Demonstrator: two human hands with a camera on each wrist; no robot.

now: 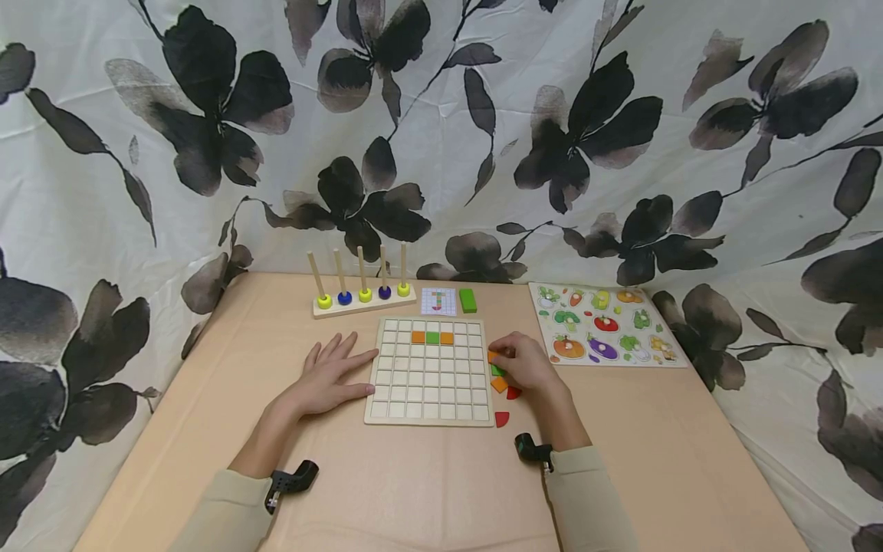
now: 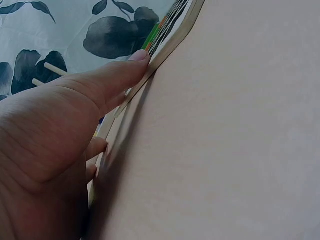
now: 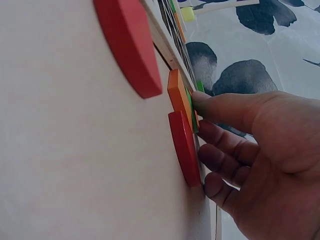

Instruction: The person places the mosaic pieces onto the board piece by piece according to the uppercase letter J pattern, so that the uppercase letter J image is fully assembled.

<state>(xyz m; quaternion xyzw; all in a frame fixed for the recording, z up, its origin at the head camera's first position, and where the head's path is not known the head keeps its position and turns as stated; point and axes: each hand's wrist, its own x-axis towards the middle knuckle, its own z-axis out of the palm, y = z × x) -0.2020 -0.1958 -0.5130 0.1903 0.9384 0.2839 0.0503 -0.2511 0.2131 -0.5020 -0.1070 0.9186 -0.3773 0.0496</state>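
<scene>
A pale wooden grid board (image 1: 424,391) lies in front of me, with an orange, a green (image 1: 432,337) and another orange block in one row near its far edge. My left hand (image 1: 327,377) lies flat beside the board, fingers straight, thumb (image 2: 135,67) and forefinger tips at its left edge. On the board's right side my right hand (image 1: 530,364) pinches an orange block (image 1: 491,356) between thumb and forefinger. Just under those fingers are a green block (image 1: 497,370), another orange block (image 3: 179,92) and a red curved block (image 3: 184,150). A second red curved block (image 1: 502,419) lies nearer me.
Behind the board stand a peg rack (image 1: 362,300) with yellow and blue beads, a small pattern card (image 1: 438,301) and a green rectangular block (image 1: 467,300). A vegetable picture board (image 1: 607,326) lies to the right. Floral cloth (image 1: 469,153) hangs at the table's back.
</scene>
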